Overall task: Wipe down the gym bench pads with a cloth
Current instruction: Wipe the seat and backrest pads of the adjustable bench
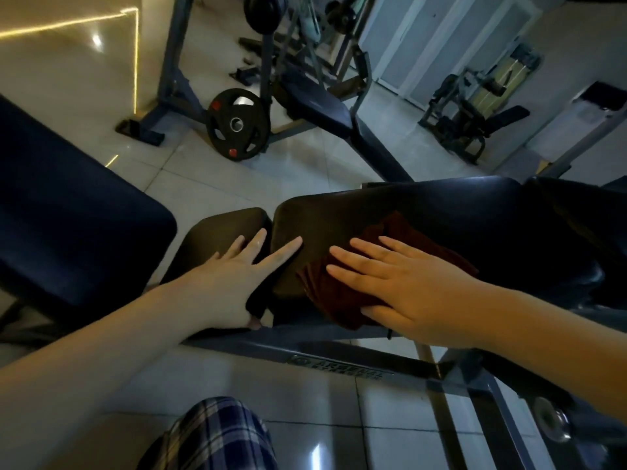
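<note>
Under the right hand [410,290] a dark red cloth [322,296] is lying flat on the long pad [322,225] of the bench [305,347]. This hand is open, with straight fingers, and it is pressing the cloth down with the whole palm. I think this is so that a wide part of the cloth is rubbing the pad at once. Some cloth is showing beyond the fingertips, and some is hanging over the near edge below the palm.

Just beside it, the left hand [234,279] is also open and is holding nothing. Its spread fingers are lying across the gap between the long pad and the small pad [217,235], probably to steady the person while leaning. Its thumb is going down at the near edge, and I cannot tell if it is hooking under. The wiping seems to be going on at the end of the long pad.
</note>
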`<state>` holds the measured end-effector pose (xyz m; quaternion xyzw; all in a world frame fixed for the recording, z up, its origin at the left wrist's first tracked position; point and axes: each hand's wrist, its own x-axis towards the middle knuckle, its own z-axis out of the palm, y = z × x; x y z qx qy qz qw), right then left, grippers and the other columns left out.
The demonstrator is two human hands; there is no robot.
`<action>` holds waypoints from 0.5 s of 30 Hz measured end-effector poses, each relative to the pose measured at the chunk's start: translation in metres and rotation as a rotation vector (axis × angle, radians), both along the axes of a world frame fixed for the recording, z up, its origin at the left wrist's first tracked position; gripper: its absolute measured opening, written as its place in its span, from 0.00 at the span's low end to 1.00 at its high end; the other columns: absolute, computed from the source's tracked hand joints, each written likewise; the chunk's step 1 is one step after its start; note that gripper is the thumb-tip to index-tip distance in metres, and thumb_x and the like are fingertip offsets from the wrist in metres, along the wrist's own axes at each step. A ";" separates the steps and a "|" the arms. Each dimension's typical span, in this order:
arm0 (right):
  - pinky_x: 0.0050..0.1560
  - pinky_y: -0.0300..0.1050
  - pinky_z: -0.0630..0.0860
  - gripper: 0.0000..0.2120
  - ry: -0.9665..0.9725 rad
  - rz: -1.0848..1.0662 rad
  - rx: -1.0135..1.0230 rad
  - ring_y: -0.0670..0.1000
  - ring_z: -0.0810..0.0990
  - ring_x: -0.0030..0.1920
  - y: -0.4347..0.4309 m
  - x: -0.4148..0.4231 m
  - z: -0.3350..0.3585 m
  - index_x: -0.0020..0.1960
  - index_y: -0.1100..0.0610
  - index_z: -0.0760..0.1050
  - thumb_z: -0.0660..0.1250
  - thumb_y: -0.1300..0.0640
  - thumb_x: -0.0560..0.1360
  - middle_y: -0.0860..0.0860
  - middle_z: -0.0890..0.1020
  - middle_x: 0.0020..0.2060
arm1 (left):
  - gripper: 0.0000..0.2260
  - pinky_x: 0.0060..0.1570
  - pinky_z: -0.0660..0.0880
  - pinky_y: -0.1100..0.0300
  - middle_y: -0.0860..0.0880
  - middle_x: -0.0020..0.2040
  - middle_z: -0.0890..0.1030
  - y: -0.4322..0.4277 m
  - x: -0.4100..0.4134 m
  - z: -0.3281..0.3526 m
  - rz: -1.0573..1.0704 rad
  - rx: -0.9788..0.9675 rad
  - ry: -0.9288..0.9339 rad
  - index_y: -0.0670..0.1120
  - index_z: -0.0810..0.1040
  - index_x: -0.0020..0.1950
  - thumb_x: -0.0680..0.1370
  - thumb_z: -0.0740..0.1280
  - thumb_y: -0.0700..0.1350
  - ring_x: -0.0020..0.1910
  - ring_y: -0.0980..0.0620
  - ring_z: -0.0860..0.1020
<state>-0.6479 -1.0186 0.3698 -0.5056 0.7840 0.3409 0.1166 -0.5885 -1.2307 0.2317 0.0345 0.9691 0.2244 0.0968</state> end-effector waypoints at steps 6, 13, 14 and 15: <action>0.71 0.47 0.31 0.28 -0.044 0.017 -0.055 0.47 0.35 0.76 -0.040 0.006 -0.028 0.77 0.43 0.35 0.45 0.41 0.82 0.43 0.37 0.76 | 0.65 0.75 0.48 0.46 0.50 0.76 0.28 -0.002 0.008 -0.007 0.127 0.051 -0.094 0.58 0.18 0.64 0.66 0.79 0.54 0.76 0.45 0.34; 0.74 0.50 0.35 0.27 -0.082 0.049 -0.104 0.48 0.39 0.77 -0.070 0.010 -0.055 0.78 0.44 0.41 0.46 0.42 0.82 0.44 0.42 0.78 | 0.64 0.76 0.48 0.44 0.50 0.76 0.29 -0.013 0.008 -0.006 0.138 0.049 -0.186 0.50 0.28 0.75 0.63 0.81 0.50 0.77 0.43 0.37; 0.74 0.49 0.35 0.27 -0.092 0.046 -0.109 0.47 0.39 0.77 -0.069 0.010 -0.054 0.78 0.44 0.41 0.46 0.43 0.83 0.44 0.42 0.78 | 0.64 0.76 0.48 0.44 0.50 0.76 0.30 -0.012 0.008 -0.005 0.143 0.054 -0.180 0.50 0.29 0.76 0.63 0.81 0.49 0.77 0.43 0.37; 0.74 0.48 0.35 0.27 -0.108 0.040 -0.108 0.47 0.39 0.77 -0.066 0.009 -0.050 0.78 0.45 0.42 0.47 0.44 0.83 0.43 0.43 0.78 | 0.64 0.76 0.48 0.45 0.50 0.77 0.30 -0.011 0.008 -0.005 0.147 0.061 -0.176 0.50 0.30 0.76 0.63 0.81 0.49 0.77 0.44 0.38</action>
